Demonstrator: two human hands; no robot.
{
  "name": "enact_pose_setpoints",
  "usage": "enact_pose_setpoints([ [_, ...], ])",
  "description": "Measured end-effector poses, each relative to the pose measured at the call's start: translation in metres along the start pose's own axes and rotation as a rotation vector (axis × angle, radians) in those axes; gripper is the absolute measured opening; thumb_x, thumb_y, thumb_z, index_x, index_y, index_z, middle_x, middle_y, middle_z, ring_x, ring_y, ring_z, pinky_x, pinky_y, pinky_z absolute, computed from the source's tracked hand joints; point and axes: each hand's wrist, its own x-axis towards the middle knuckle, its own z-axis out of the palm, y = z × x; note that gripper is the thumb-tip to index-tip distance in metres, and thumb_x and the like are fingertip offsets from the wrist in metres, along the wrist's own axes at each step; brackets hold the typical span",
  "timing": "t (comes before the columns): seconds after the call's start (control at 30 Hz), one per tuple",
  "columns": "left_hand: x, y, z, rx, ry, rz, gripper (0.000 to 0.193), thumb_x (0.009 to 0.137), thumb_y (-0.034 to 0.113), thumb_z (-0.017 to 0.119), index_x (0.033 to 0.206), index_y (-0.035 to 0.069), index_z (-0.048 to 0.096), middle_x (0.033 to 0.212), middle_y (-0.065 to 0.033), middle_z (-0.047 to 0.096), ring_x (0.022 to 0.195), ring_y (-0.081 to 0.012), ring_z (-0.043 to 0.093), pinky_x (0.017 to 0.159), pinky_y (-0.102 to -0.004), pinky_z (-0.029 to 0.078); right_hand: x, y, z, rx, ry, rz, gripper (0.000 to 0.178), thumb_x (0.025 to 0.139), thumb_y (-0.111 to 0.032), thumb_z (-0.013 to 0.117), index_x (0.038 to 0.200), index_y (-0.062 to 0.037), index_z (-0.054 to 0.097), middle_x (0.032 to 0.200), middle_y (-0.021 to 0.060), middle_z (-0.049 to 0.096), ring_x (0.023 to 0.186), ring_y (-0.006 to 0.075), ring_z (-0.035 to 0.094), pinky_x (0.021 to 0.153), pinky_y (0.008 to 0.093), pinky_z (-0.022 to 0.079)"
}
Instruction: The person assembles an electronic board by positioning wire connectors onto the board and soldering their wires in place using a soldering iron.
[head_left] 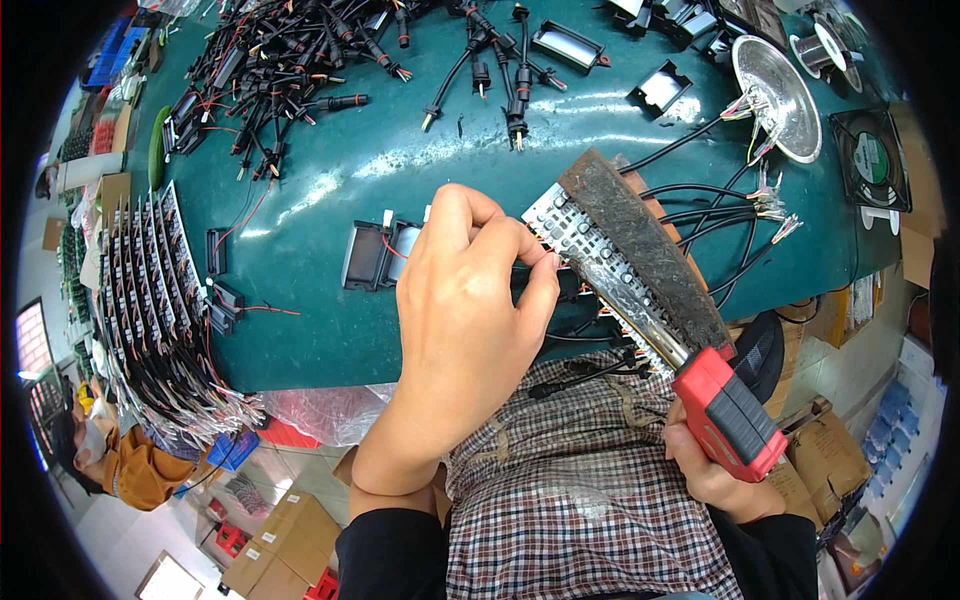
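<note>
So the white circuit-board panel with dark components (600, 257) is slanting from far left to near right over the green surface (310, 345). The left hand (468, 285) is sitting closer, fingertips pinching maybe a thin red wire (555, 256), hard to tell; the right hand (705, 468) is gripping a red-and-black plastic-handled tool (728, 415), metal barrel (668, 343) running along the panel.

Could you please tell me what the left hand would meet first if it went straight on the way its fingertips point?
The left hand would probably meet the circuit board first, though depth is unclear.
</note>
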Motion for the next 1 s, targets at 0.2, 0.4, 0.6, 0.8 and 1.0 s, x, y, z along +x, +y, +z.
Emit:
enact_pose_setpoints([
  [0.2,0.0002,0.0006,-0.0006,0.0,-0.001,0.005,0.014,0.074,-0.002,0.08,0.078,-0.002,0.067,0.089,-0.0087,0.055,0.074,-0.0219,0.06,0.066,-0.0331,0.051,-0.0003,-0.0042,-0.0037,0.01,0.021,-0.015,0.027,0.079,-0.006,0.075,0.104,0.0013,0.07,0.087,0.0129,0.068,0.074,0.032,0.07,0.068,0.039,0.057],
  [0.4,0.0006,0.001,-0.0003,-0.001,0.003,0.007,0.014,0.073,-0.002,0.08,0.078,-0.002,0.067,0.089,-0.0087,0.055,0.074,-0.0216,0.06,0.066,-0.033,0.051,-0.0022,-0.0054,-0.0003,0.063,0.063,0.04,0.023,0.08,-0.005,0.075,0.102,0.0009,0.071,0.085,0.0116,0.068,0.072,0.0296,0.068,0.065,0.0373,0.055],
  [0.6,0.0002,0.0014,-0.0008,0.012,0.004,0.01,0.015,0.073,-0.002,0.081,0.078,-0.001,0.067,0.089,-0.0086,0.055,0.074,-0.0212,0.059,0.066,-0.0328,0.051,-0.0021,-0.0058,0.0025,0.103,0.096,0.056,0.023,0.081,-0.005,0.076,0.102,0.0005,0.071,0.085,0.0112,0.067,0.071,0.0279,0.068,0.064,0.0364,0.054],
  [0.8,-0.0007,0.0019,-0.0003,0.006,0.005,-0.002,0.015,0.073,-0.002,0.081,0.078,-0.001,0.067,0.09,-0.0088,0.056,0.075,-0.0212,0.06,0.066,-0.0328,0.051,-0.0005,-0.0085,0.0005,0.111,0.071,0.095,0.023,0.08,-0.004,0.076,0.101,0.0003,0.071,0.085,0.0116,0.067,0.071,0.0287,0.068,0.064,0.0368,0.054],
  [1.0,-0.0036,0.0013,-0.0006,0.028,0.017,0.023,0.017,0.075,0.003,0.081,0.079,0.004,0.064,0.092,-0.0093,0.055,0.08,-0.0275,0.059,0.068,-0.039,0.047,0.0034,-0.0076,-0.0023,0.069,0.04,0.037,0.023,0.08,-0.005,0.076,0.102,0.0007,0.071,0.086,0.0122,0.068,0.072,0.0297,0.068,0.064,0.0373,0.055],
])
